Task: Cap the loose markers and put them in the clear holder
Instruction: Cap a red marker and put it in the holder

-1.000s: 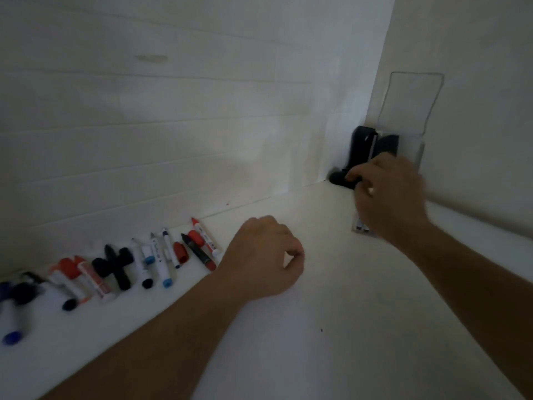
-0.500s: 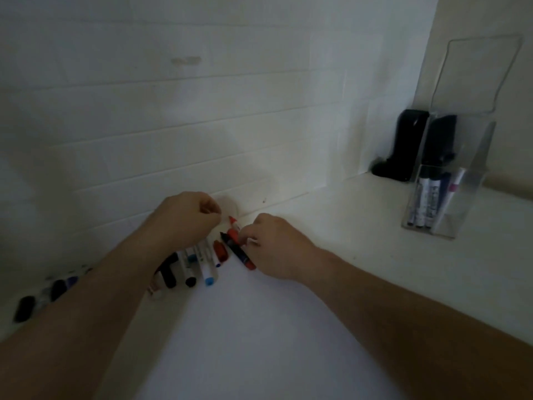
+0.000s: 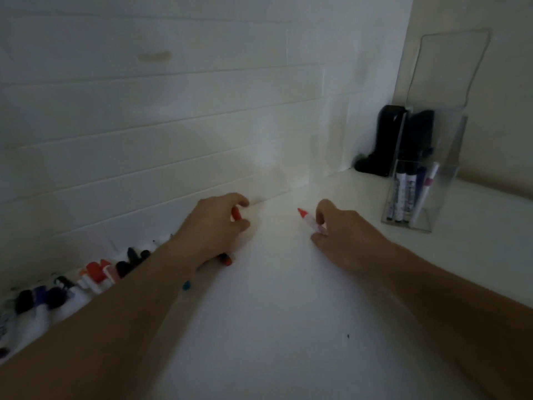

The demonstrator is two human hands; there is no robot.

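Note:
My right hand (image 3: pixel 343 238) grips an uncapped red marker (image 3: pixel 310 222), its red tip pointing up and left. My left hand (image 3: pixel 215 226) holds a red cap (image 3: pixel 236 214) between its fingers, a hand's width left of the marker tip. Under my left wrist lies another marker with a red end (image 3: pixel 226 259). A row of loose markers and caps (image 3: pixel 95 272) lies along the wall at the left, partly hidden by my left forearm. The clear holder (image 3: pixel 427 180) stands at the right with several capped markers inside.
A black object (image 3: pixel 383 140) stands in the corner behind the holder. A white panelled wall (image 3: pixel 173 111) runs along the back of the white surface (image 3: pixel 288 327). A blue cap end (image 3: pixel 187 285) peeks out beside my left forearm.
My right hand lifted the red marker out of the row and moved right. My left hand picked up the red cap. The view has shifted, with the holder now nearer.

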